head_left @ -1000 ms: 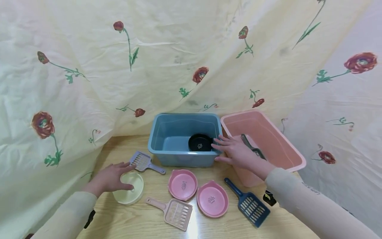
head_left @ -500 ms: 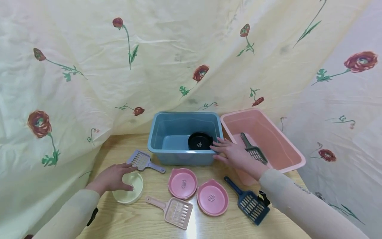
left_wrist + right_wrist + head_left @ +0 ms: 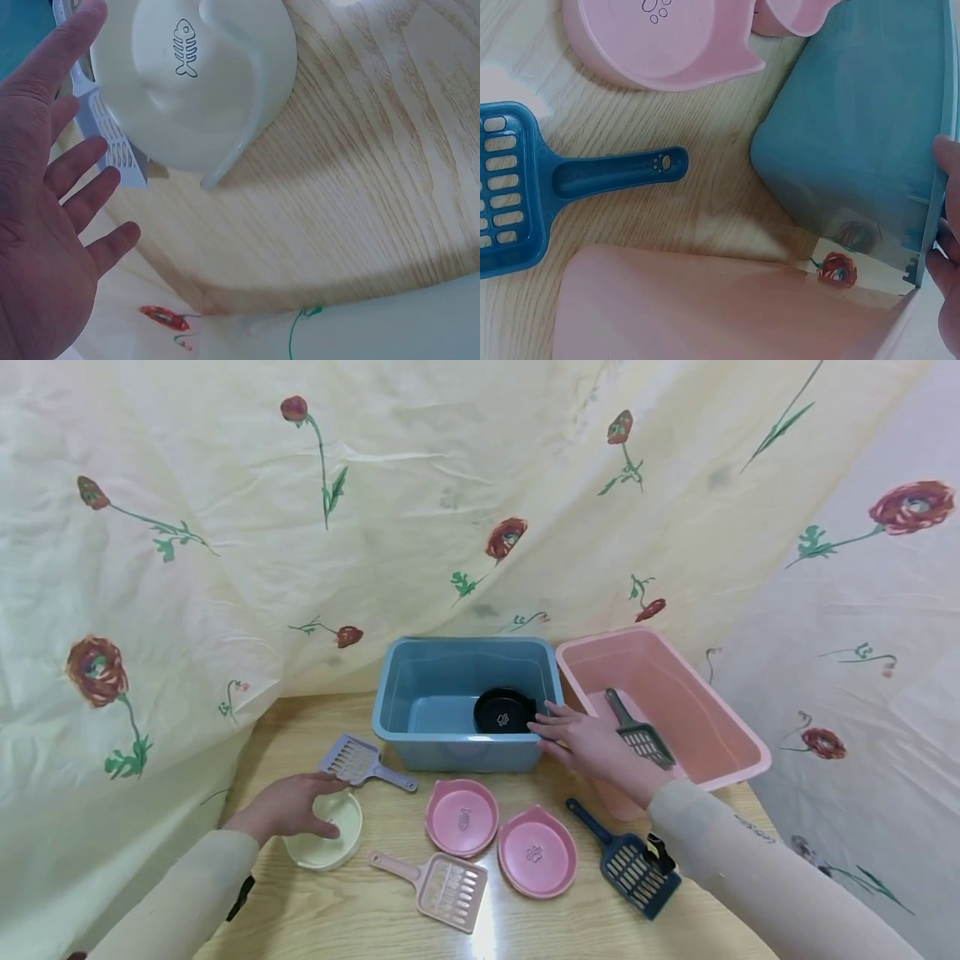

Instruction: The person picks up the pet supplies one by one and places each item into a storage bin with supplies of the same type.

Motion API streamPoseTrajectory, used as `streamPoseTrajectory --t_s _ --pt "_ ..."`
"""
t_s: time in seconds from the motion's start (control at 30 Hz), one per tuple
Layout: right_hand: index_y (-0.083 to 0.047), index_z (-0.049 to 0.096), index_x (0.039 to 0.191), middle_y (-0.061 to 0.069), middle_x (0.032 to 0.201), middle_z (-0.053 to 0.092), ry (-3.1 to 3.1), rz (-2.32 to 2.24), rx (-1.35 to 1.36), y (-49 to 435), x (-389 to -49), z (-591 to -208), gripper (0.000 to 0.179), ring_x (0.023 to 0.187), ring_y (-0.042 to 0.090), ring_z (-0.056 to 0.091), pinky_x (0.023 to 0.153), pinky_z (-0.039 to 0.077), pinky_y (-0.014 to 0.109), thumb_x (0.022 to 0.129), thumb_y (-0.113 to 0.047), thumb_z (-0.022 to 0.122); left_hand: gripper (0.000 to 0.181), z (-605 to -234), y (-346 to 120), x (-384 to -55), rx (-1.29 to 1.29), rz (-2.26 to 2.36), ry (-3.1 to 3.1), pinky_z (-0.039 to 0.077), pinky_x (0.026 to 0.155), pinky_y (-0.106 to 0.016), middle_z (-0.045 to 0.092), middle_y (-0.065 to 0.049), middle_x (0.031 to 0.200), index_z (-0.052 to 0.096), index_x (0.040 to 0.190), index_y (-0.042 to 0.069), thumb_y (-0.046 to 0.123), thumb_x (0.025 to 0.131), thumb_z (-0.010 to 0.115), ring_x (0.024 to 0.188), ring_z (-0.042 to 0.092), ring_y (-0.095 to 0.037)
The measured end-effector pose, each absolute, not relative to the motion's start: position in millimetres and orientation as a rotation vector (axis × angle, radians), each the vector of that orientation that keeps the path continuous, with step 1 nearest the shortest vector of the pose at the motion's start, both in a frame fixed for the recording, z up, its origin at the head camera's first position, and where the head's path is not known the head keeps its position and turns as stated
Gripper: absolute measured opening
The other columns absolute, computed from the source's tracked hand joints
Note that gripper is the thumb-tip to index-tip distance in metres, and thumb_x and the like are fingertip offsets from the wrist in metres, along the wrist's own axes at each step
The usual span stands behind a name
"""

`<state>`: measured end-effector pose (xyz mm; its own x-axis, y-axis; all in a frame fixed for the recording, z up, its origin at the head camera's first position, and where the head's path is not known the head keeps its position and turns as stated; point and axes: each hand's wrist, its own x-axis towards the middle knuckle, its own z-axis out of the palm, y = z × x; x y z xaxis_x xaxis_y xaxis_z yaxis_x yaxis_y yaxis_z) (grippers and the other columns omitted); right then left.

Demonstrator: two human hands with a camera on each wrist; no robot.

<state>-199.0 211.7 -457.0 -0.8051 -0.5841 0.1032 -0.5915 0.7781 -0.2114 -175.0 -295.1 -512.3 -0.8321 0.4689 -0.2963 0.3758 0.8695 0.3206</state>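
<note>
More green scoop (image 3: 636, 730) past right hand (image 3: 588, 742) than a second ago

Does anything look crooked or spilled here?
Yes, the pink tub looks a bit crooked: it stands at a slant beside the blue tub, which sits straight. I can't see anything spilled.

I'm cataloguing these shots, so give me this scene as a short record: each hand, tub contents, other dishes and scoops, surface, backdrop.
Surface: wood-grain table
Backdrop: floral cloth
Left hand: partly over the cream dish
Right hand: at the near right corner of the blue tub
Inside blue tub: black dish
Inside pink tub: dark green scoop
Pink dishes: fish-marked dish, paw-marked dish
Scoops on table: lavender scoop, pale pink scoop, navy scoop
</note>
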Motion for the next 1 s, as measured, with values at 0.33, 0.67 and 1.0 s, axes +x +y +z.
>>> streamPoseTrajectory --t_s 0.33,0.67,1.0 --pt "-0.010 0.069 0.143 0.014 0.145 0.067 -2.882 0.371 0.975 210.5 -195.8 -458.8 0.041 0.147 0.041 0.051 0.114 0.048 0.061 0.104 -0.022 0.072 0.078 -525.7 -294.7 -176.4 0.730 0.346 2.677 0.051 0.105 -0.066 0.066 -0.023 0.143 0.072 0.140 0.013 0.047 0.074 0.095 0.130 0.062 -0.049" --pt "-0.013 0.067 0.145 0.013 0.147 0.066 -2.913 0.389 0.943 209.7 -196.2 -458.2 0.042 0.149 0.040 0.048 0.115 0.046 0.060 0.105 -0.025 0.070 0.069 -533.6 -287.7 -184.9 0.798 0.369 2.643 0.055 0.102 -0.060 0.073 -0.014 0.134 0.077 0.130 0.011 0.043 0.072 0.098 0.124 0.067 -0.043" --pt "-0.012 0.068 0.144 0.014 0.147 0.066 -2.906 0.413 0.921 208.9 -196.9 -459.0 0.041 0.148 0.040 0.049 0.116 0.045 0.062 0.104 -0.022 0.071 0.059 -517.4 -284.7 -203.5 0.668 0.439 2.489 0.052 0.107 -0.059 0.075 -0.017 0.128 0.079 0.124 0.005 0.031 0.075 0.098 0.124 0.066 -0.045"
